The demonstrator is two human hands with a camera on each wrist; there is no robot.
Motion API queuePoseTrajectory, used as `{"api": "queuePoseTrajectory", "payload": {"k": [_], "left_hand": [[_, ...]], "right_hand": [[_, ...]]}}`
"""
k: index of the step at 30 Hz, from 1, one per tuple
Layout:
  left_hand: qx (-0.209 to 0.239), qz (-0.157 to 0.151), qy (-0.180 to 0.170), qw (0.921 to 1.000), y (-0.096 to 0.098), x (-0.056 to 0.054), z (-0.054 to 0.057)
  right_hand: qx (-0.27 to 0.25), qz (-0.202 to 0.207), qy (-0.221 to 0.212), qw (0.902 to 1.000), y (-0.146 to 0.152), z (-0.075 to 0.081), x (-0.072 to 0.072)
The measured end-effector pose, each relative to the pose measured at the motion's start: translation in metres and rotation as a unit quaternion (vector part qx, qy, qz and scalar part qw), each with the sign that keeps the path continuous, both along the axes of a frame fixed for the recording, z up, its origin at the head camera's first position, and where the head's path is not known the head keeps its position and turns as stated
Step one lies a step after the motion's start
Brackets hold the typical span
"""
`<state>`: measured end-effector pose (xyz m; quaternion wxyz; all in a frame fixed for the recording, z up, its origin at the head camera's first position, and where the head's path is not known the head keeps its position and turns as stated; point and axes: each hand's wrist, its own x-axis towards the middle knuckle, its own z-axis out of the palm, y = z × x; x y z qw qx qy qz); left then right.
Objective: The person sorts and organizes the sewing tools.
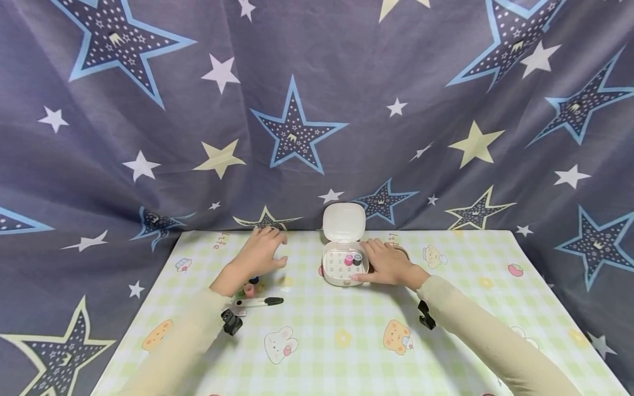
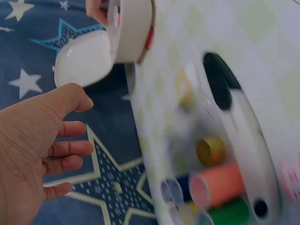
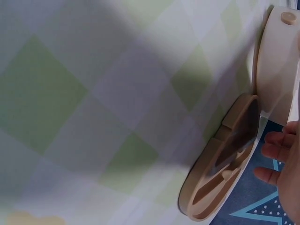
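Observation:
A white sewing box [image 1: 327, 273] stands at the back with its lid [image 1: 344, 221] raised. Inside, a pink thread spool [image 1: 349, 259] and a dark spool [image 1: 358, 259] sit among rows of small pegs. My right hand [image 1: 388, 264] holds the box by its right side, thumb across the front rim and fingers toward the back. My left hand [image 1: 261, 250] hovers with spread, relaxed fingers and an empty palm. Below it lie loose thread spools: salmon [image 2: 218, 185], green [image 2: 229, 213], navy and gold [image 2: 211, 151]. Beside them is a white tool with a black end [image 1: 257, 302].
A tan compartment tray [image 3: 194, 192] with a dark see-through part lies right of the box, mostly under my right hand in the head view. A small item with pink print [image 2: 291, 178] is near the white tool. The star-patterned curtain [image 1: 292, 132] hangs behind the checked tabletop [image 1: 342, 363].

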<state>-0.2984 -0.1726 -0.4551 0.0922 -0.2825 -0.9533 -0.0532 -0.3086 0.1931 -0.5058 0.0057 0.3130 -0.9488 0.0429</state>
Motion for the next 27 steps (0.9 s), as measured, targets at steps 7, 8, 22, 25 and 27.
{"api": "queuePoseTrajectory", "payload": {"k": [7, 8, 22, 25, 27], "left_hand": [[-0.018, 0.027, -0.018, 0.9993, -0.029, 0.007, -0.007], [-0.023, 0.033, -0.019, 0.999, -0.032, 0.008, -0.009], [-0.074, 0.092, -0.032, 0.9925, -0.048, 0.014, -0.017], [-0.083, 0.097, -0.029, 0.9915, -0.047, 0.014, -0.02], [-0.088, 0.1, -0.028, 0.9907, -0.047, 0.013, -0.023]], "right_hand": [[-0.002, 0.001, -0.002, 1.0, 0.001, 0.002, 0.001], [-0.002, 0.001, -0.001, 1.0, 0.001, 0.002, 0.001], [0.001, 0.006, 0.006, 1.0, 0.0, 0.0, -0.002], [0.002, 0.003, 0.002, 1.0, 0.001, 0.001, -0.001], [0.004, 0.0, -0.006, 1.0, 0.001, 0.001, -0.001]]}}
